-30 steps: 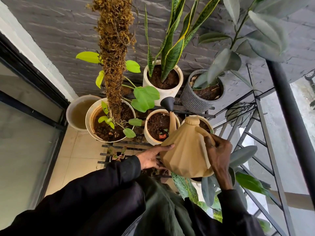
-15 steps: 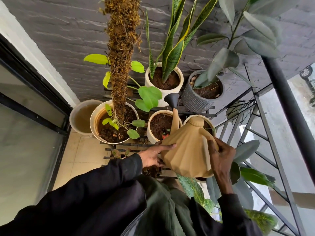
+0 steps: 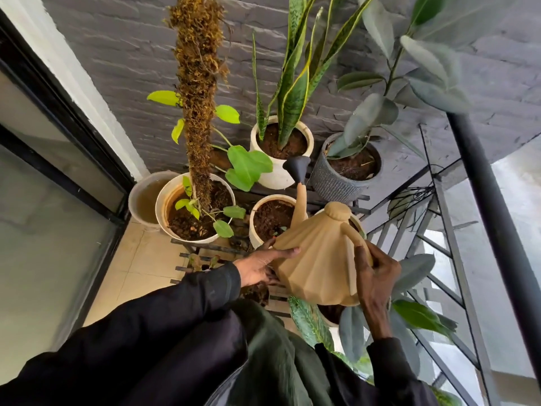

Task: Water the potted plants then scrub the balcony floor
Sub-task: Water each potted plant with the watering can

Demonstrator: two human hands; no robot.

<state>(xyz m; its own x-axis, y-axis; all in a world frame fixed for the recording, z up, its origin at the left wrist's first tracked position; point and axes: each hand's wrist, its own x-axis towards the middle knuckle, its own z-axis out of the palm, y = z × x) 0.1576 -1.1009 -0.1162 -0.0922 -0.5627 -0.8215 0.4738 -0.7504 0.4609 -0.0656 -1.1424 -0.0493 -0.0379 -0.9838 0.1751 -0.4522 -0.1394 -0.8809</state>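
A tan ribbed watering can (image 3: 317,263) with a black rose (image 3: 298,167) on its spout is tilted forward over the plants. My right hand (image 3: 374,273) grips its handle. My left hand (image 3: 260,266) supports the can's left side with straight fingers. The rose hangs between the white snake-plant pot (image 3: 273,174) and the grey ribbed pot (image 3: 333,183), above a small white pot (image 3: 255,221) of bare soil. A large white pot (image 3: 164,206) with a moss pole stands at the left.
The pots stand on a black slatted metal stand (image 3: 202,248). A bucket of murky water (image 3: 140,197) sits on the tiled floor (image 3: 131,265) by the glass door (image 3: 44,186). A black railing (image 3: 491,218) runs along the right. More leafy plants crowd below my right hand.
The watering can has risen and its spout has swung up and away, from over the small soil pot towards the back pots. Both hands kept their hold.
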